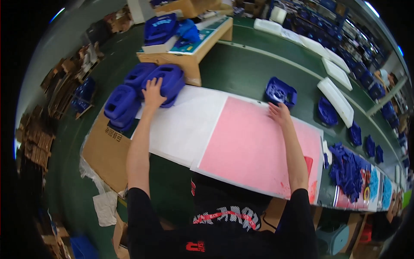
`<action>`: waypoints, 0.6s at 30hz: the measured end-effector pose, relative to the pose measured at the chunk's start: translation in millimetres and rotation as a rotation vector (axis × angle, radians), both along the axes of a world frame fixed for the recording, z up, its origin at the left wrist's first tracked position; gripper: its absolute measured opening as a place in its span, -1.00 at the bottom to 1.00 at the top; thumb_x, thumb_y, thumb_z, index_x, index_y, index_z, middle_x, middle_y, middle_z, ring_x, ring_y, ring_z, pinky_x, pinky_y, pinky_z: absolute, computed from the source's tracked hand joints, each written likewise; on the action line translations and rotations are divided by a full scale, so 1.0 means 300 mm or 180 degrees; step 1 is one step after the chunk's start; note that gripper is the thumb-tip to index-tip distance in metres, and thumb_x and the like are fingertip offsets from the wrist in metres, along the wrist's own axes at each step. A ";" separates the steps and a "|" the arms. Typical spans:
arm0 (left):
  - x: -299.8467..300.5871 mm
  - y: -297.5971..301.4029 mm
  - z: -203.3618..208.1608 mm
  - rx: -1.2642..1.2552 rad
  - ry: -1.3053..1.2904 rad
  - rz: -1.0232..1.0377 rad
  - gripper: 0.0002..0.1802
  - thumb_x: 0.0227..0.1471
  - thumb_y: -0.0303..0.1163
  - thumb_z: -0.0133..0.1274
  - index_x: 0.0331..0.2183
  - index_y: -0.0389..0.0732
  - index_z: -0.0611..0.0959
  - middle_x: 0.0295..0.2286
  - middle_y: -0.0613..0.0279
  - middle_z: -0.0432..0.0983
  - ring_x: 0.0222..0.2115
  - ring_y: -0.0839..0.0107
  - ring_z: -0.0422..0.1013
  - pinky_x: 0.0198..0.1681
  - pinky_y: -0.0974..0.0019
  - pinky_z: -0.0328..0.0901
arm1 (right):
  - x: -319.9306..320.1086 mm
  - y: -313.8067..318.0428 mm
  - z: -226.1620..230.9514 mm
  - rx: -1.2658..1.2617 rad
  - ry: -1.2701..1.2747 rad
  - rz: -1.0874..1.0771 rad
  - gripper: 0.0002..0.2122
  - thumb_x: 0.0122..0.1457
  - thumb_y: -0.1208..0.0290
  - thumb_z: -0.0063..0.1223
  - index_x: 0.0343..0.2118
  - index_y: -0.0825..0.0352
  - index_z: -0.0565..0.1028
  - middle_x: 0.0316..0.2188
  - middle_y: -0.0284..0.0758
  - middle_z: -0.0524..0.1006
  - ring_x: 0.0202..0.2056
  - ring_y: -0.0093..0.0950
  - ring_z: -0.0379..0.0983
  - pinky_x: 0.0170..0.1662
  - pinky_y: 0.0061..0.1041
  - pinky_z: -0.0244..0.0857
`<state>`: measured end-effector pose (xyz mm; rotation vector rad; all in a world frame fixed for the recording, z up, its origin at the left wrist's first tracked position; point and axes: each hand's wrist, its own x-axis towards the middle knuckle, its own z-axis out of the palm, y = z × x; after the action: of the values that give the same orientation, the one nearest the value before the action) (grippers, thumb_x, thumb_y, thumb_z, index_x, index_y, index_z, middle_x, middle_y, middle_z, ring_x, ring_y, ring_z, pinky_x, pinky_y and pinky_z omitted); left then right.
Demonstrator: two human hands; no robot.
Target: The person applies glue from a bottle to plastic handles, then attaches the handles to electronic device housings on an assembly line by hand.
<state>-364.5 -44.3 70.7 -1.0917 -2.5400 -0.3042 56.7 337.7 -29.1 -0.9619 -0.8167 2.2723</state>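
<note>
Head cam, blue shell under splayed L hand, blue tray past half-open R hand, contact unclear

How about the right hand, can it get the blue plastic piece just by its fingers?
Probably yes: the right hand is open at the near edge of the blue plastic piece, and nothing seems to stand between them.

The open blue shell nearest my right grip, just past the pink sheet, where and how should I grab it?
Likely pinch the blue shell by its near rim, coming from your side over the pink sheet. It lies hollow side up, so the raised wall should offer an edge; your right grip is right by it, though contact is hard to tell.
</note>
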 end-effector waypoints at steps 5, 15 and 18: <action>-0.057 -0.095 0.005 0.0554 0.0160 -0.0363 0.00 -0.47 -0.23 0.40 0.12 -0.20 0.43 0.12 -0.07 0.31 0.16 -0.01 0.20 0.18 -0.05 0.18 | -0.108 -0.289 0.186 0.0866 -0.0480 0.0908 -0.71 0.24 0.25 -0.05 -0.08 0.33 0.43 -0.31 -0.22 0.56 -0.27 -0.42 0.50 -0.21 -0.42 0.42; 0.490 -0.037 -0.027 0.2598 -0.1863 -0.1198 -0.20 -0.43 -0.35 0.40 -0.04 -0.37 0.53 -0.15 -0.03 0.56 -0.18 0.18 0.51 -0.02 0.23 0.35 | -0.017 -0.717 0.270 0.1397 -0.0190 0.1290 -0.37 0.27 0.14 -0.11 0.28 0.40 0.03 -0.02 -0.05 0.46 -0.08 -0.32 0.48 -0.07 -0.35 0.42; 0.807 -0.084 -0.056 0.2314 -0.2025 -0.1552 -0.11 -0.44 -0.39 0.41 0.05 -0.34 0.49 -0.07 -0.04 0.51 -0.09 0.15 0.47 0.03 0.19 0.32 | 0.051 -0.853 0.207 0.0982 0.0575 0.0938 -0.10 0.17 -0.10 0.04 0.35 0.30 -0.20 0.18 0.02 0.23 0.08 -0.17 0.35 0.06 -0.18 0.32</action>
<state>-122.4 -69.4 53.9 -1.4069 -2.2052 -1.7754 71.9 81.9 32.9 -0.5158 -1.2492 2.3364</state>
